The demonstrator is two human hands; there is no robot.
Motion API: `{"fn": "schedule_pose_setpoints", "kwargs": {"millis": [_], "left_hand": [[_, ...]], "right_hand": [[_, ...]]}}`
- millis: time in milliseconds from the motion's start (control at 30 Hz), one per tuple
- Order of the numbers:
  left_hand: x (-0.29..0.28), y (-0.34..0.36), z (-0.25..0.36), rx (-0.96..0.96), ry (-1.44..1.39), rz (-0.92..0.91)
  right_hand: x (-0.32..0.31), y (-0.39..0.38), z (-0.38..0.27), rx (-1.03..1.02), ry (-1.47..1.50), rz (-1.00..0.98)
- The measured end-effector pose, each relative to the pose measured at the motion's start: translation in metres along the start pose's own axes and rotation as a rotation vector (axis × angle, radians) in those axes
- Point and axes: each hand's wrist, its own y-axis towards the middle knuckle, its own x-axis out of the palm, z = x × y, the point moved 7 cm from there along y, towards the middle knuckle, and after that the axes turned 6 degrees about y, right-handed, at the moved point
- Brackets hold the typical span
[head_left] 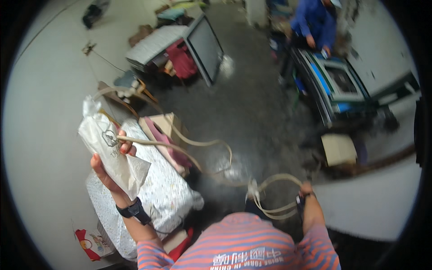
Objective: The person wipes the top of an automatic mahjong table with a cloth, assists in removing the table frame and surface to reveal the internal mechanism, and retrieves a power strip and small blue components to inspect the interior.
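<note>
My left hand [106, 176], raised at the left, is closed around a white plastic bag [107, 135] with a dark print; the bag's contents are hidden. A beige cable [281, 175] runs from the fingers of that hand. It sags in loose curves across the middle toward my right side. Close to my body, white wrapping [253, 190] gathers the cable at one spot. Loops of the cable hang between there and my right hand [307, 189], which is low at the right with its fingers closed on them.
Below my left arm stands a surface under a speckled white cloth [164, 191]. A cardboard box [173, 120] and a pink object [162, 139] adjoin it. Farther off, a grey panel [204, 47] leans against a cluttered table. A person in blue [315, 20] works at a bench [317, 96] at the far right.
</note>
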Motion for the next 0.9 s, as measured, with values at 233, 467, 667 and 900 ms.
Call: {"fn": "schedule_pose_setpoints", "kwargs": {"millis": [233,467,667,900], "left_hand": [[-0.121,0.069,-0.015,0.076,0.355,0.482],[-0.204,0.181,-0.155,-0.128,0.431,0.511],[-0.263,0.260,-0.292,-0.176,0.677,0.495],[-0.250,0.288,-0.394,-0.553,0.416,0.535]], "right_hand": [[-0.069,0.090,0.019,0.094,0.142,-0.057],[-0.125,0.170,-0.185,-0.488,0.902,-0.229],[-0.170,0.201,-0.446,-0.143,2.103,-0.553],[-0.135,0.161,-0.685,-0.314,1.099,-0.444]]}}
